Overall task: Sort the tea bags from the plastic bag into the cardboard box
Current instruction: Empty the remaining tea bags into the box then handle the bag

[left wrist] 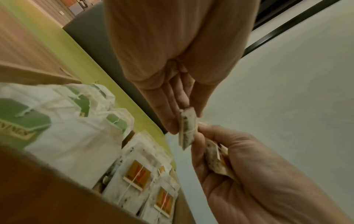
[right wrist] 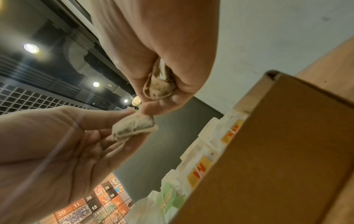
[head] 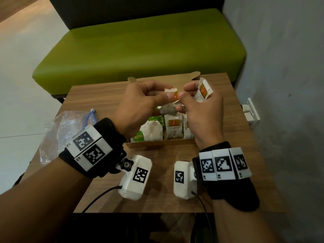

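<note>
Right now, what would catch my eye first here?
Two hands meet above the table: the left hand pinches a tea bag, while the right hand holds another tea bag. Below them the box holds rows of tea bags. Behind runs a green bench.

A café or lounge-like public interior is suggested by a green bench (head: pixel 140 48) set behind a small wooden table (head: pixel 98 95), an exposed dark ceiling (right wrist: pixel 47 63) with spotlights (right wrist: pixel 31 48), and numbered wall panels (right wrist: pixel 99 201).

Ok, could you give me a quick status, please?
Left hand pinches a tea bag. Right hand holds another tea bag. Both above the cardboard box; nothing blocking.
</note>
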### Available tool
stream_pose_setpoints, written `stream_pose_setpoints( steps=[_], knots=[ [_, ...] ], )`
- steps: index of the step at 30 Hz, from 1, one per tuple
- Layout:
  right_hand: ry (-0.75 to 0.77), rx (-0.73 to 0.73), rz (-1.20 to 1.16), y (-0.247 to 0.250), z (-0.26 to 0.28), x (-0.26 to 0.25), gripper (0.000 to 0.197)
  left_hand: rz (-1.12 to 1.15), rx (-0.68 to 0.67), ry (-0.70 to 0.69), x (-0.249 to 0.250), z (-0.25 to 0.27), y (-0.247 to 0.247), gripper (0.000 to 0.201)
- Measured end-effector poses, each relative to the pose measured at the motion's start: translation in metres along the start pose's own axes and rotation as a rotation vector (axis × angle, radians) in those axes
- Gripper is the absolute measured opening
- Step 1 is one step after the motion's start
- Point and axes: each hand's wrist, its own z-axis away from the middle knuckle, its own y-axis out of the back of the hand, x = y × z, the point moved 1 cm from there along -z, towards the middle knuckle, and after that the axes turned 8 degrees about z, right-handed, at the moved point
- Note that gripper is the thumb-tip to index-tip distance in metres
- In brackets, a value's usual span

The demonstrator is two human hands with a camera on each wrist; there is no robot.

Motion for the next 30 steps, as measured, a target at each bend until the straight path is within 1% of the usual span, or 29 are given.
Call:
stream_pose_setpoints(
  steps=[2,4,6,8,10,12,14,18,20,25,30],
  knots=[
    [-0.018,-0.021,-0.008,0.0,0.0,0.0,0.015,0.002,0.025,-0.004,0.0,-0.002,0.002,0.017],
    [-0.053,-0.043,-0.019,0.0,0.001,0.0,0.01,0.028,0.068,-0.017,0.001,-0.004,0.004,0.017],
    [-0.125,-0.074,-0.038,0.002,0.001,0.0,0.005,0.074,0.102,-0.029,0.002,-0.005,0.005,0.018],
    [-0.21,-0.152,-0.057,0.004,0.001,0.001,0.007,0.116,0.129,-0.039,0.002,-0.007,0.005,0.019],
    [-0.236,-0.225,-0.066,0.003,0.003,0.002,0.007,0.129,0.134,-0.043,0.002,-0.008,0.006,0.021],
    [-0.219,-0.241,-0.078,0.002,0.004,0.002,0.007,0.12,0.127,-0.048,0.0,-0.008,0.007,0.023],
    [-0.183,-0.221,-0.084,0.002,0.004,0.001,0.006,0.072,0.113,-0.074,-0.001,-0.007,0.009,0.023],
    [-0.09,-0.187,0.002,0.005,0.003,0.0,0.005,-0.052,0.079,-0.125,-0.001,-0.006,0.01,0.023],
    [-0.092,-0.18,0.019,0.004,0.003,0.0,0.001,-0.064,0.079,-0.14,-0.001,-0.006,0.011,0.023],
    [-0.121,-0.193,-0.028,-0.001,0.004,-0.001,0.01,-0.081,0.071,-0.182,-0.004,-0.006,0.009,0.025],
    [-0.105,-0.156,-0.002,0.002,0.002,0.001,0.008,-0.166,0.022,-0.185,-0.004,-0.005,0.013,0.026]
  ],
)
